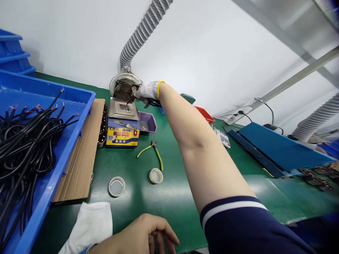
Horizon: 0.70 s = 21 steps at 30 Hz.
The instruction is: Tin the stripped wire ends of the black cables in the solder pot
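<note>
My right hand (147, 90), in a white knit glove with a yellow cuff, reaches to the back of the bench. Its fingers are closed round a black cable (154, 102), whose loops hang below the palm. The fingertips are beside the round fume hood (125, 89), just above the solder pot (123, 108), and the cable's tip is hard to make out. The pot's yellow front (122, 137) carries lit red digits. My bare left hand (139, 235) hovers near the front edge, fingers loosely bent and apart, with nothing visible in them.
A blue tray (71, 138) of black cables stands at left beside cardboard (82, 157). Green-handled cutters (154, 148), two small round cups (116, 186) and a white glove (95, 222) lie on the green bench. A purple bin (149, 122) sits beside the pot.
</note>
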{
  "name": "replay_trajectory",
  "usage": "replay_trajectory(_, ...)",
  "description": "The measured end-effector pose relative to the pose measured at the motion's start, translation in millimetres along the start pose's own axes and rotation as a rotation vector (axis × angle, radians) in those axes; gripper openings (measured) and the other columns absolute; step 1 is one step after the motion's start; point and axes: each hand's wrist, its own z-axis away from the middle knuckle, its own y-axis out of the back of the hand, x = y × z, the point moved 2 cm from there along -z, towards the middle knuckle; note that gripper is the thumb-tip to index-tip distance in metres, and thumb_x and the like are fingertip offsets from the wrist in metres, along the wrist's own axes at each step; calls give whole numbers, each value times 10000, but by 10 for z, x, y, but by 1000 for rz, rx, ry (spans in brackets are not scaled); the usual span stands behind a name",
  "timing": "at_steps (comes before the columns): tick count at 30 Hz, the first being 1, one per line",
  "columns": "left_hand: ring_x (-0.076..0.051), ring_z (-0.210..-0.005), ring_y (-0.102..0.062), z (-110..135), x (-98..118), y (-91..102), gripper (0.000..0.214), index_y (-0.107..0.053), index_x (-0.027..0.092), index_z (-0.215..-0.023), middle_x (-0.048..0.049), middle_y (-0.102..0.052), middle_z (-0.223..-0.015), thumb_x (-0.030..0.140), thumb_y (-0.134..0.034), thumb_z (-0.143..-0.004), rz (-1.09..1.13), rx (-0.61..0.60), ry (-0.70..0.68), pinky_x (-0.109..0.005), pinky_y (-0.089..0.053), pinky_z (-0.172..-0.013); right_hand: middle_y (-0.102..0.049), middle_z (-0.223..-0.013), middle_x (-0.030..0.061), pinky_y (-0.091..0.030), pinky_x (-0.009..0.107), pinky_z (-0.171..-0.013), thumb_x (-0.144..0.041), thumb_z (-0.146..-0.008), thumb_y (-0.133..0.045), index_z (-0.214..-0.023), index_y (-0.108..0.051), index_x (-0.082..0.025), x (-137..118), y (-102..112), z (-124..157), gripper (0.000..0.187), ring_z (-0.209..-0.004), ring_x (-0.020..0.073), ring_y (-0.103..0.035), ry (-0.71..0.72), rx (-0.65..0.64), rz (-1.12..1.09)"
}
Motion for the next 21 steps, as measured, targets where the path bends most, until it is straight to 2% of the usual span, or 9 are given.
replay_trajectory(2, -107, -657, -551, 1, -21, -1, 630, -617, 153, -1054, -63, -662, -913, 430, -829, -529, -12, 20, 5, -197, -363, -512, -462, -550, -35, -508, 222, -575, -215, -840, -552, -736, -576, -105, -15, 86, 164, 153, -487, 35, -424, 44, 28, -56)
replay_trajectory(5, -109, -666, -549, 6, -20, -16, 644, -607, 145, -1050, -72, -637, -925, 444, -835, -527, -1, 65, 14, -209, -374, -533, -494, -614, -39, -462, 174, -631, -176, -895, -382, -726, -535, -44, -75, 255, 529, 263, -487, -26, -419, 147, 99, -204)
replay_trajectory(7, -120, -688, -554, 15, 13, -31, 639, -596, 135, -1053, -90, -630, -948, 464, -818, -551, 11, 114, 10, -227, -386, -561, -505, -624, -51, -478, 212, -659, -195, -896, -350, -759, -517, -44, -162, 395, 845, 264, -487, -29, -424, 211, 182, -296)
replay_trajectory(10, -134, -712, -548, 28, 92, -36, 580, -585, 120, -1051, -114, -635, -930, 508, -747, -651, 38, 206, -41, -257, -410, -617, -438, -579, -103, -498, 319, -710, -285, -839, -469, -849, -503, -89, -388, 600, 1362, 199, -483, -16, -427, 381, 270, -447)
replay_trajectory(13, -129, -684, -559, 31, 188, -17, 521, -567, 148, -1155, -150, -636, -1028, 512, -628, -787, 121, 261, -147, -259, -436, -602, -297, -614, -101, -409, 264, -709, -283, -837, -165, -776, -421, -98, -576, 701, 1845, 321, -553, -57, -424, 541, 394, -720)
replay_trajectory(16, -120, -650, -573, 55, 303, -6, 537, -501, 249, -1305, -178, -546, -1269, 487, -584, -831, 230, 263, -285, -231, -426, -511, -251, -617, -92, -392, 255, -680, -262, -767, 82, -706, -348, -146, -504, 576, 2269, 450, -575, -58, -400, 691, 614, -1031)
replay_trajectory(18, -131, -669, -590, 88, 377, -6, 520, -486, 305, -1331, -169, -460, -1383, 475, -564, -845, 324, 268, -369, -219, -414, -472, -244, -587, -103, -412, 259, -748, -311, -855, -48, -766, -420, -144, -300, 352, 2503, 417, -533, -44, -383, 829, 663, -1155)
replay_trajectory(19, -134, -671, -594, 108, 408, -2, 493, -491, 315, -1328, -162, -441, -1404, 462, -542, -861, 380, 301, -420, -213, -404, -453, -240, -569, -110, -433, 255, -762, -336, -898, -189, -843, -480, -142, -150, 206, 2588, 355, -496, -33, -374, 803, 658, -1242)
replay_trajectory(21, -116, -636, -579, 147, 451, 22, 421, -522, 297, -1306, -159, -475, -1380, 398, -498, -897, 483, 446, -523, -197, -383, -427, -267, -549, -114, -489, 215, -679, -355, -942, -309, -839, -502, -169, 210, -110, 2730, 287, -451, -5, -366, 756, 756, -1437)
